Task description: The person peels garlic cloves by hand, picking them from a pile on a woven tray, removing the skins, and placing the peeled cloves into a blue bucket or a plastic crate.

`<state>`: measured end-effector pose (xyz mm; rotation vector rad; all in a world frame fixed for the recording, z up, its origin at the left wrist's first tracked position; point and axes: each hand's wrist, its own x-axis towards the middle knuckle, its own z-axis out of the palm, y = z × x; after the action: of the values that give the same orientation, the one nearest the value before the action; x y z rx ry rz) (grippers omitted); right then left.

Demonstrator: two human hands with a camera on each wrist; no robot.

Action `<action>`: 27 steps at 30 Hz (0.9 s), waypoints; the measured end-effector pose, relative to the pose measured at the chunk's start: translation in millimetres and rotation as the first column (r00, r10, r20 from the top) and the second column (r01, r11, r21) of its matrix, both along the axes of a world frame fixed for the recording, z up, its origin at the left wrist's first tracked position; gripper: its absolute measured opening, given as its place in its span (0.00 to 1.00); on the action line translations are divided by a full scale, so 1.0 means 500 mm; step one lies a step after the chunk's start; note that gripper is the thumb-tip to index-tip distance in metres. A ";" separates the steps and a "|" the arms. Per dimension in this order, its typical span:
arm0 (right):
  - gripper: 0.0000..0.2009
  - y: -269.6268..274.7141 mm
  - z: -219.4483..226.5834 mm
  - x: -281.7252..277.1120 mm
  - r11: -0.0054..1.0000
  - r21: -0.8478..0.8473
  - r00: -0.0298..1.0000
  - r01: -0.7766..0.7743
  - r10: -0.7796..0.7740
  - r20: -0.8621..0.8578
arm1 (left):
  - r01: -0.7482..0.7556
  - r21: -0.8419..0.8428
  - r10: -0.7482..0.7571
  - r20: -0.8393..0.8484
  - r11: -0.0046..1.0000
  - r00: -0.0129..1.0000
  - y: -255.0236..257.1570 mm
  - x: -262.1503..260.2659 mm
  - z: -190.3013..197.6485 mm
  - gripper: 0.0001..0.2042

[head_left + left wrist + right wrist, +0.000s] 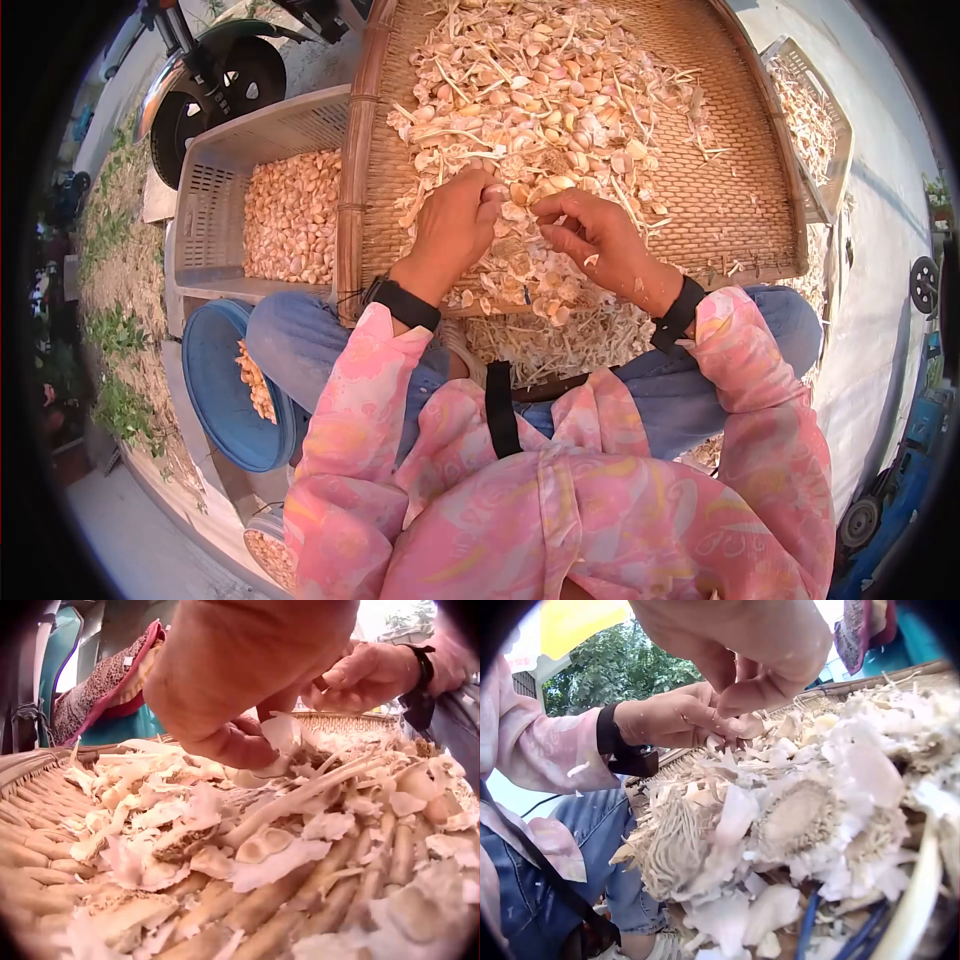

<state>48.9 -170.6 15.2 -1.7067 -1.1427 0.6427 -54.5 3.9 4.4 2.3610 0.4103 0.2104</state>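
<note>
Garlic cloves and papery skins (560,90) lie heaped on a woven tray (740,190). Over the heap's near part, the left hand (458,225) pinches a garlic clove (497,191) between thumb and fingers. The right hand (605,245) is just beside it, fingers curled toward the thumb; in the left wrist view a small brownish garlic piece (321,682) shows between them. From the right wrist view, the fingertips of the left hand (667,718) and right hand (742,656) nearly meet above the skins (739,814). Their exact contact is partly hidden.
A crate (215,150) of cloves stands left of the tray, above a blue bucket (215,385) holding some cloves. Another crate (845,150) with garlic pieces is at the right. Crossed legs in jeans (300,340) lie under the tray's near edge, beside stalks and skins.
</note>
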 end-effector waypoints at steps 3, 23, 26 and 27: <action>0.11 0.017 0.017 0.003 0.996 0.035 0.968 0.088 -0.077 -0.240 | 0.016 -0.556 0.021 0.061 0.831 0.998 -0.025 -0.019 0.018 0.12; 0.06 0.006 0.056 0.002 0.988 0.150 0.990 -0.032 0.053 -0.132 | -0.078 -0.946 0.380 0.051 0.315 0.923 -0.113 -0.050 0.082 0.16; 0.06 0.009 0.063 -0.002 0.993 0.092 0.920 0.076 -0.035 -0.390 | 0.095 -0.980 0.252 0.138 0.177 0.958 -0.114 -0.073 0.158 0.18; 0.06 0.010 0.054 0.014 0.994 0.055 0.923 0.094 -0.067 -0.379 | 0.161 -0.978 0.190 0.184 0.130 0.964 -0.119 -0.089 0.202 0.18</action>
<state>55.8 -165.8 42.1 -1.4788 -0.8084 0.8267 -98.9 -55.5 105.4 0.8885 0.2757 0.1675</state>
